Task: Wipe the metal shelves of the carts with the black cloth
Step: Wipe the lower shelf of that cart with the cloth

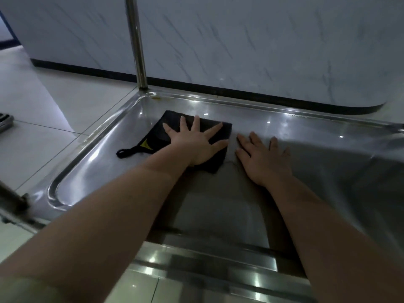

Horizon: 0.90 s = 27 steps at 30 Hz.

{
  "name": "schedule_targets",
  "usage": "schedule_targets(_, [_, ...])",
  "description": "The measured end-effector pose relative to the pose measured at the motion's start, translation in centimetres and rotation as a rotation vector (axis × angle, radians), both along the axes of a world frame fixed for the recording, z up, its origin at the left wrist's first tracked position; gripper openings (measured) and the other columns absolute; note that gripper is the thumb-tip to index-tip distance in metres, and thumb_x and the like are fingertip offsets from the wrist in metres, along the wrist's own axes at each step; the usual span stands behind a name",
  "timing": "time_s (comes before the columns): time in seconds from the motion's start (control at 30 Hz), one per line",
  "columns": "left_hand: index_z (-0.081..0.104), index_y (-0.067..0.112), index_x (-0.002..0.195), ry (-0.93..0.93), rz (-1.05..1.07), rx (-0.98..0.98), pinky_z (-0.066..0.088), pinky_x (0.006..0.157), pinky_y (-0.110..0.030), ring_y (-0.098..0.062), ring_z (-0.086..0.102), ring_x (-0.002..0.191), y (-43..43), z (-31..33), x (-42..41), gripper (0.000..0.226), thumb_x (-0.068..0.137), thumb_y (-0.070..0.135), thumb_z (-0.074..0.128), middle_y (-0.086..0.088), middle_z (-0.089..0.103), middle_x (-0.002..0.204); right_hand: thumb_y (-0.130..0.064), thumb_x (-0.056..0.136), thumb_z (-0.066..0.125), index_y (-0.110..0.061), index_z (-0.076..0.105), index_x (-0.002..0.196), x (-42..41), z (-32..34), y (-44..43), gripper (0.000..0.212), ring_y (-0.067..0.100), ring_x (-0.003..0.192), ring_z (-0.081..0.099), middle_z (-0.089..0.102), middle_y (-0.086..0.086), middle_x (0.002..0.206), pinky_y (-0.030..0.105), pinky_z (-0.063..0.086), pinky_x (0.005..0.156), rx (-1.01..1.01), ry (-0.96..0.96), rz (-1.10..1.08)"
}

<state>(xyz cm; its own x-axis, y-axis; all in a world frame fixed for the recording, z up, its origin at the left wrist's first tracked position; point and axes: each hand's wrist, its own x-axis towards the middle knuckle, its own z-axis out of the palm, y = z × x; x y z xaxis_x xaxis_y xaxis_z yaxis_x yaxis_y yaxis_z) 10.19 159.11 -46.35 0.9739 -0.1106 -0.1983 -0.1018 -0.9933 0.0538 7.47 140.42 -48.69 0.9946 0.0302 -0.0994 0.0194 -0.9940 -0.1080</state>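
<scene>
"2 hands are down on the metal shelf (306, 149), and neither one grips anything?"

"Correct. The left hand (196, 145) lies spread, fingers straight, pressing the black cloth (172, 119) flat against the steel. The right hand (264, 162) rests palm-down on bare metal just beside the cloth, fingers straight too, holding nothing."

"Where exactly does the cloth sit?"

"Toward the far left corner of the shelf, near the upright post (136, 44), folded into a rough rectangle. 1 hanging loop (125, 153) and 1 yellow tag (146, 145) stick out at its near left corner."

"How should it handle?"

"Likely light and limp, a soft pad that bunches if it is pushed from 1 edge. A flat palm across its middle, as now, looks like the best hold, since the pressure spreads and keeps the folds together. The loop seems meant for hanging, not wiping."

"And the shelf?"

"Polished stainless sheet, smooth and hard, bright with small points of reflected light. It forms a shallow pan with a rolled rim (91, 136) and rounded corners. The cloth probably glides easily over it; the curved channel under the rim may need fingertips pressed through the fabric. Behind stands a pale marble-patterned panel (262, 40) with a dark base strip, and glossy pale tiles (54, 106) cover the floor."
</scene>
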Motion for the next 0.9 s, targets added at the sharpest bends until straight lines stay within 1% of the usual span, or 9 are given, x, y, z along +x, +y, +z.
schedule_targets(0.1, [-0.016,0.064,0.142,0.032,-0.053,0.002,-0.010,0.108,-0.076,-0.039,-0.020,0.147,2.2,0.2,-6.8,0.069,0.080,0.085,0.006,-0.002,-0.020,0.164,-0.062,0.100,0.012,-0.051,0.002,0.153,-0.1,0.2,-0.1,0.055,0.038,0.150,-0.008,-0.007,-0.015,0.164,0.065,-0.003,0.116,0.020,0.008,0.002])
schedule_targets(0.23, [-0.026,0.070,0.133,0.073,-0.038,0.039,-0.010,0.109,-0.074,-0.035,-0.025,0.147,5.8,0.3,-15.3,0.072,0.066,0.086,-0.006,0.001,-0.028,0.161,-0.064,0.099,0.011,-0.049,0.003,0.153,0.2,-0.3,-0.3,0.057,0.039,0.150,-0.005,-0.006,-0.014,0.165,0.065,-0.002,0.115,0.026,0.013,-0.003])
schedule_targets(0.33, [-0.027,0.073,0.129,0.075,0.020,0.019,-0.011,0.110,-0.073,-0.033,-0.027,0.147,7.2,0.3,-16.9,0.068,0.068,0.087,-0.002,0.003,-0.028,0.161,-0.079,0.080,-0.013,-0.049,-0.003,0.152,1.2,-0.6,1.0,0.079,0.034,0.151,-0.005,-0.006,-0.012,0.165,0.073,-0.003,0.111,0.038,0.024,-0.014])
schedule_targets(0.37, [-0.027,0.073,0.129,0.077,0.031,0.011,-0.012,0.109,-0.074,-0.033,-0.027,0.146,7.2,0.3,-16.8,0.068,0.068,0.087,-0.001,0.004,-0.028,0.161,-0.077,0.082,-0.011,-0.048,-0.002,0.153,1.3,-0.4,2.1,0.077,0.034,0.151,-0.006,-0.007,-0.013,0.165,0.075,-0.002,0.109,0.044,0.017,-0.008])
schedule_targets(0.43, [-0.025,0.074,0.129,0.080,0.038,0.002,-0.012,0.108,-0.074,-0.034,-0.026,0.147,7.1,0.1,-16.6,0.069,0.067,0.089,0.001,0.005,-0.027,0.161,-0.065,0.097,0.009,-0.046,0.002,0.154,0.6,0.3,5.0,0.060,0.037,0.150,-0.010,-0.008,-0.014,0.164,0.074,-0.003,0.109,0.034,-0.012,0.060])
schedule_targets(0.47, [-0.023,0.073,0.130,0.073,0.039,-0.003,-0.013,0.107,-0.075,-0.034,-0.026,0.147,7.1,0.0,-16.5,0.071,0.066,0.090,0.002,0.006,-0.026,0.162,-0.062,0.099,0.014,-0.046,0.001,0.154,0.0,0.6,6.3,0.059,0.038,0.149,-0.011,-0.008,-0.014,0.164,0.073,-0.003,0.109,0.030,-0.024,0.101])
schedule_targets(0.6, [-0.017,0.071,0.137,0.035,0.094,0.013,-0.016,0.104,-0.077,-0.035,-0.024,0.147,8.2,0.0,-14.4,0.072,0.072,0.091,0.008,0.009,-0.022,0.162,-0.069,0.096,0.011,-0.049,0.000,0.153,-0.9,0.4,7.6,0.061,0.044,0.148,-0.010,-0.009,-0.015,0.164,0.071,-0.007,0.111,0.029,0.018,0.091])
schedule_targets(0.73, [-0.010,0.067,0.142,0.029,0.171,0.024,-0.012,0.104,-0.078,-0.039,-0.019,0.148,10.2,0.3,-8.1,0.070,0.079,0.088,0.015,0.006,-0.017,0.164,-0.070,0.096,0.010,-0.051,-0.002,0.152,-0.6,0.2,7.4,0.061,0.043,0.149,-0.007,-0.010,-0.015,0.164,0.069,-0.002,0.113,0.001,0.024,0.090])
schedule_targets(0.9, [-0.005,0.063,0.146,0.012,0.161,0.020,-0.008,0.104,-0.080,-0.040,-0.012,0.149,11.2,0.6,-0.3,0.072,0.083,0.086,0.019,0.002,-0.009,0.166,-0.068,0.096,0.009,-0.050,-0.003,0.152,-0.5,0.1,7.7,0.060,0.043,0.149,-0.005,-0.009,-0.015,0.164,0.070,0.001,0.113,-0.016,0.015,0.091])
